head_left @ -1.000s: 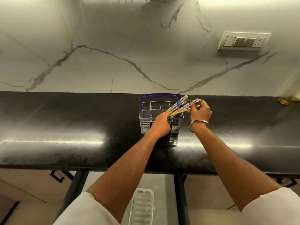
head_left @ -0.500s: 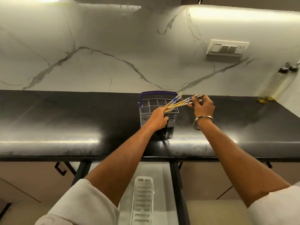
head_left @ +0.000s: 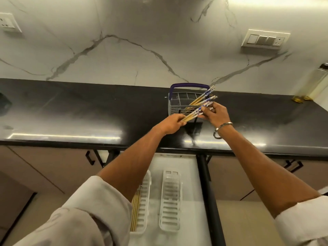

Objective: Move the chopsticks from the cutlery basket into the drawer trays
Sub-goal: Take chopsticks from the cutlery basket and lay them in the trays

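Toward one o'clock from the middle of the head view, a grey plastic cutlery basket with a purple handle (head_left: 184,96) is standing on the glossy black stone countertop (head_left: 88,112), close to the white marble backsplash with grey veins (head_left: 142,50). Several bamboo chopsticks with blue-and-white patterned tops (head_left: 204,97) are leaning out of the basket toward one o'clock. At the basket's front edge, the left hand (head_left: 171,124) is closing around the bare lower ends of a small bundle of the same chopsticks (head_left: 192,113), which is slanting up toward two o'clock. The right hand (head_left: 215,115), with a silver metal bangle (head_left: 221,129) on its wrist, is pinching the patterned upper ends of that bundle with its fingertips. Below the counter edge, at six o'clock, two white slotted plastic drawer trays (head_left: 171,199) are lying side by side in the open drawer; the left one, partly hidden by the left forearm and its pale sleeve (head_left: 85,219), is holding a few chopsticks laid lengthwise. A cream switch plate (head_left: 265,39) is sitting on the wall at two o'clock.
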